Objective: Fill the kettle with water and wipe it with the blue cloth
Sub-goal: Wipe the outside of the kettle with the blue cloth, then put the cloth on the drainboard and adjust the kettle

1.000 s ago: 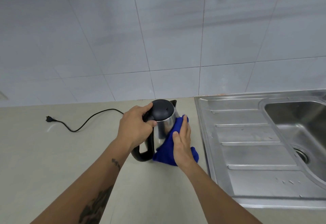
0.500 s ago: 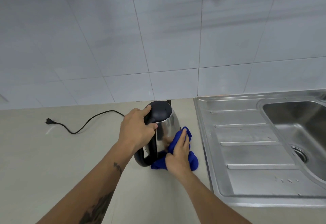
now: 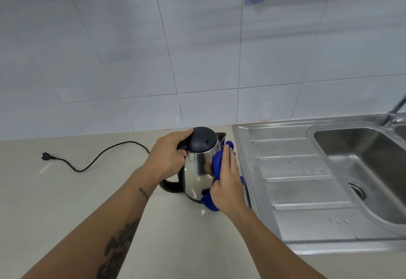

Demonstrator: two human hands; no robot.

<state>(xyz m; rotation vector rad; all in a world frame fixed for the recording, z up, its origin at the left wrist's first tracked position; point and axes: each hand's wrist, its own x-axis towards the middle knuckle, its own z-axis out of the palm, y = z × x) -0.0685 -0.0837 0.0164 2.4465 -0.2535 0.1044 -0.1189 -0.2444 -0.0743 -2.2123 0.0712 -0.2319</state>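
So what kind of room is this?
Most likely a home kitchen: a steel sink with a tap set in a countertop, a tiled wall and an electric kettle.

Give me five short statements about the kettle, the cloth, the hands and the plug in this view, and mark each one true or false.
1. The left hand grips the kettle at the top of its handle, beside the lid. True.
2. The right hand presses the blue cloth against the kettle's steel side. True.
3. The kettle stands in the sink basin. False: it stands on the counter, left of the sink's draining board.
4. The kettle's lid is open. False: the black lid is shut.
5. The plug is in a wall socket. False: it lies loose on the counter.
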